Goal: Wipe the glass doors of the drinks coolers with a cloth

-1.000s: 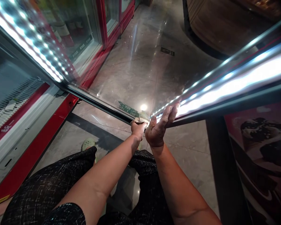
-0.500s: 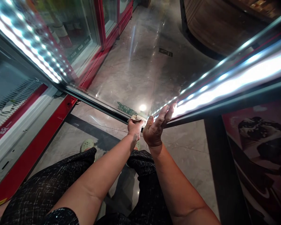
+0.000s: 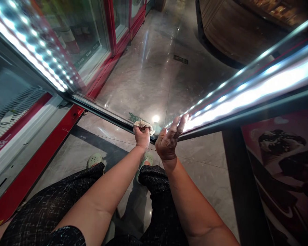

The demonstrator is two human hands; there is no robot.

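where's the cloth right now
In the head view, the cloth is in the left hand, near the bottom corner of the glass door, just left of the raised right hand.

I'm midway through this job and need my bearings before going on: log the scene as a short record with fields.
left hand: grips a pale cloth at the bottom edge of the glass door, near its corner
right hand: open, fingers against the door's brightly lit side edge
glass door: swung open from the red-trimmed cabinet
green marking: low on the glass, partly behind the cloth
floor: grey, shiny, seen through and below the door
footwear: light green clogs
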